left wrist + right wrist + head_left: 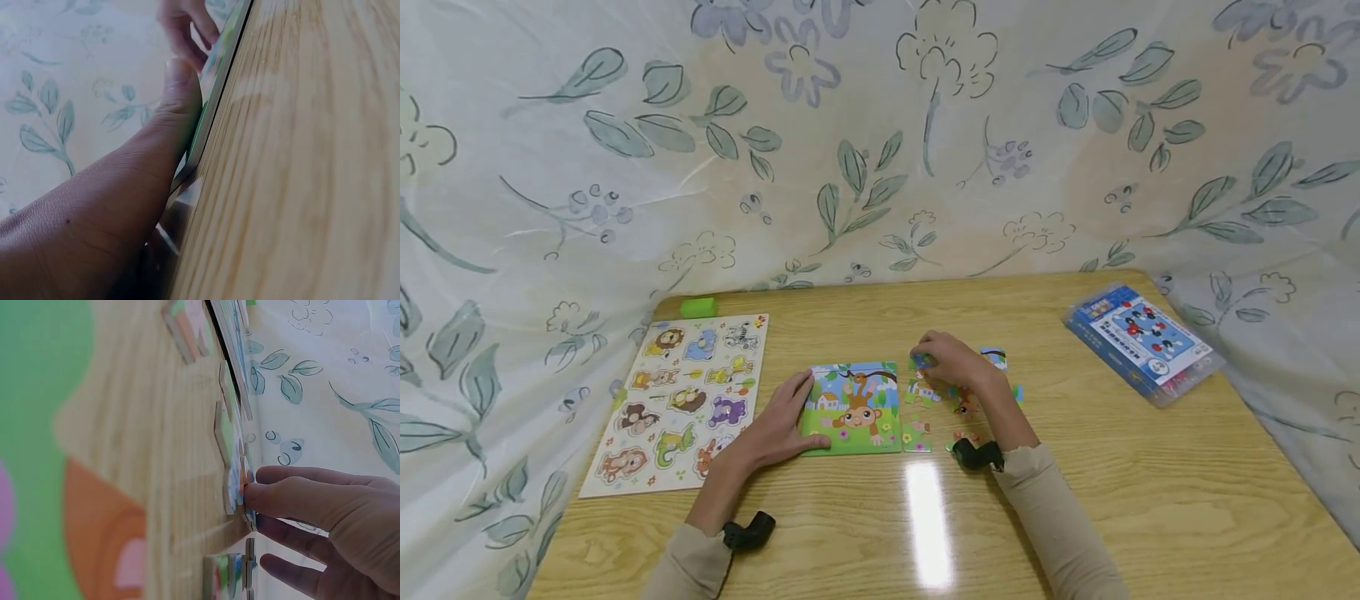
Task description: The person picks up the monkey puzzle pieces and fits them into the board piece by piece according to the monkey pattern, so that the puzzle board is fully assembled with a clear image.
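From here I see the left hand (782,421) spread at the left edge of the monkey board (859,417); just right of the board, the right hand (958,363) pinches 1 puzzle piece (922,361).

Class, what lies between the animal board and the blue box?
The head view shows the left hand, monkey picture, loose pieces and right hand, then bare table.

open tabletop (1075,392) leaves passage between the loose puzzle pieces (922,390) and blue box (1150,342); left hand (781,427) partly blocks the gap between monkey puzzle (859,412) and animal board (685,371)
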A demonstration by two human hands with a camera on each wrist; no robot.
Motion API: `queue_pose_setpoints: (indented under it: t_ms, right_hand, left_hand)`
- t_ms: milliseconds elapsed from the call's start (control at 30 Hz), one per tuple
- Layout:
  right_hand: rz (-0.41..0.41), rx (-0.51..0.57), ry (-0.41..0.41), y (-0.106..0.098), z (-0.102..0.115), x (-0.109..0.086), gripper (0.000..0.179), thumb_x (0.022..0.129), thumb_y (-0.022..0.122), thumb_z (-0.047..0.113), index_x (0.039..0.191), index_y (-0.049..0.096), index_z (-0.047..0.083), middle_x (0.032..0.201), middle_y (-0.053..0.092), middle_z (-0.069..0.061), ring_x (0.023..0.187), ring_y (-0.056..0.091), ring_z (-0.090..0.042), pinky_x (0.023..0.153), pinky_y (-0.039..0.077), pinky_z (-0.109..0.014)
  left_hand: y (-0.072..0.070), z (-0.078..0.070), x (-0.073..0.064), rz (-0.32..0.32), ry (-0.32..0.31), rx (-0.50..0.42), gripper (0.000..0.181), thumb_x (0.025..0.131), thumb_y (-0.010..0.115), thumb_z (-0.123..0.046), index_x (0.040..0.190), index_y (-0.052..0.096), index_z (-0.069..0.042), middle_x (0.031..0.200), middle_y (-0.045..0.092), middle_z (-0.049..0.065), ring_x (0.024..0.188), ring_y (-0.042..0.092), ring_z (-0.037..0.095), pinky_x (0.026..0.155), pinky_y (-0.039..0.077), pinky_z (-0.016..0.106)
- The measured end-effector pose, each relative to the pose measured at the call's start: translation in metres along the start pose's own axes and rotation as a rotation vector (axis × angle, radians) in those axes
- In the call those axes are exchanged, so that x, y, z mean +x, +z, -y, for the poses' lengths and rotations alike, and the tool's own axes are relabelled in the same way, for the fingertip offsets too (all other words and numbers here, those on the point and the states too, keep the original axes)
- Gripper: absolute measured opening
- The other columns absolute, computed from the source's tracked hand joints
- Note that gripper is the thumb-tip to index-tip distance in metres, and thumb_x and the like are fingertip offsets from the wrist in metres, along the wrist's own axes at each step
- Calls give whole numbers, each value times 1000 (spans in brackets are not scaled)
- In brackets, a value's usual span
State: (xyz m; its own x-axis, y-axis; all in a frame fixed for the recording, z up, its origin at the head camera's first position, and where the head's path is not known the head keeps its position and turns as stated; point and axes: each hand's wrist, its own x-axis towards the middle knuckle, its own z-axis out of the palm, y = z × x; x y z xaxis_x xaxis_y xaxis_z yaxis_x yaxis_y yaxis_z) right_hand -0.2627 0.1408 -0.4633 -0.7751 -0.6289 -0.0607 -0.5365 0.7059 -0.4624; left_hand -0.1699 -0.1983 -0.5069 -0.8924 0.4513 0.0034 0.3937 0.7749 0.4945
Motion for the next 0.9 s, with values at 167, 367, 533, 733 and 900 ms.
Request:
queue_pose_setpoints:
  t_ms: [167, 367, 533, 733, 900]
  right_hand:
    - [13, -36, 18, 1, -1, 3, 34, 91, 66, 7, 124, 64, 3, 125, 57, -16, 112, 58, -32, 93, 54, -38]
    - [22, 2, 45, 1, -1, 4, 37, 88, 68, 10, 124, 65, 5, 126, 57, -15, 106, 57, -27, 86, 54, -35]
    - [2, -13, 59, -1, 0, 5, 39, 87, 67, 15, 125, 64, 8, 123, 58, -14, 98, 56, -22, 78, 52, -32]
    - [-32, 23, 56, -5, 9, 2, 40, 88, 65, 19, 127, 63, 12, 123, 58, -12, 99, 56, -22, 80, 52, -35]
    - [-55, 25, 61, -10, 17, 0, 42, 88, 64, 21, 130, 61, 15, 127, 58, -11, 107, 58, -25, 86, 53, -43]
  left_hand:
    - [-1, -1, -1, -3, 11, 0, 111, 79, 69, -63, 156, 15, -3, 163, 13, 14, 150, 16, 36, 117, 27, 57]
    - [-1, -2, -1, 5, 9, 21, 114, 78, 68, -66, 156, 14, -3, 163, 12, 13, 150, 16, 36, 117, 27, 56]
    - [-3, -5, 1, 20, 0, 23, 116, 76, 69, -66, 156, 12, -3, 164, 10, 13, 150, 14, 36, 117, 26, 56]
    - [-3, -6, 0, 44, -31, 38, 118, 75, 69, -67, 157, 10, -6, 164, 8, 10, 151, 12, 33, 118, 27, 54]
    - [-4, -7, 0, 42, -40, 33, 118, 75, 68, -69, 157, 11, -7, 164, 9, 9, 151, 13, 32, 117, 28, 54]
